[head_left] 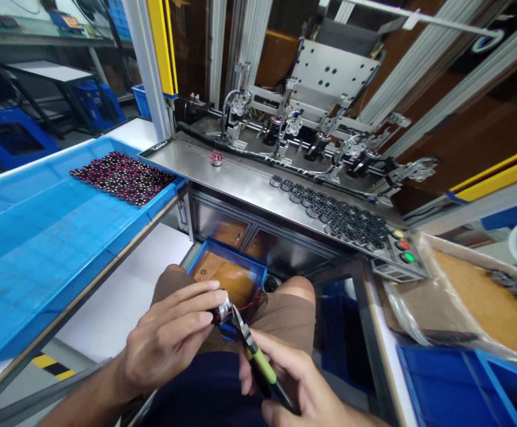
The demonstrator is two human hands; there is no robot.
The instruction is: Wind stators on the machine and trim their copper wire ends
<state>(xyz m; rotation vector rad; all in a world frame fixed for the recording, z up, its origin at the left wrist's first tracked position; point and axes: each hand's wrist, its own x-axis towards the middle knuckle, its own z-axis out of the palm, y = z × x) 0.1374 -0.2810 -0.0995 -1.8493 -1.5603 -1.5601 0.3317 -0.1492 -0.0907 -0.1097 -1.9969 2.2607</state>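
Observation:
My left hand (176, 329) holds a small wound motor stator (224, 309) between thumb and fingers, above my lap. It has a silver side, and thin red wire trails from it to the right. In my right hand (291, 370) is a pair of wire cutters (262, 365) with green and black handles. Their jaws are up against the red wire, beside the stator; whether they are closed on it I cannot tell. Below the hands, between my knees, a blue bin (258, 274) with a brown bottom is partly hidden.
A long blue tray (27, 237) on the left holds many wound stators (123, 177). On the metal ledge (182, 159) ahead lie one red-wired stator (216, 158) and rows of dark round parts (338, 210). Behind stands a machine (294, 124); a button box (403, 255) is at right.

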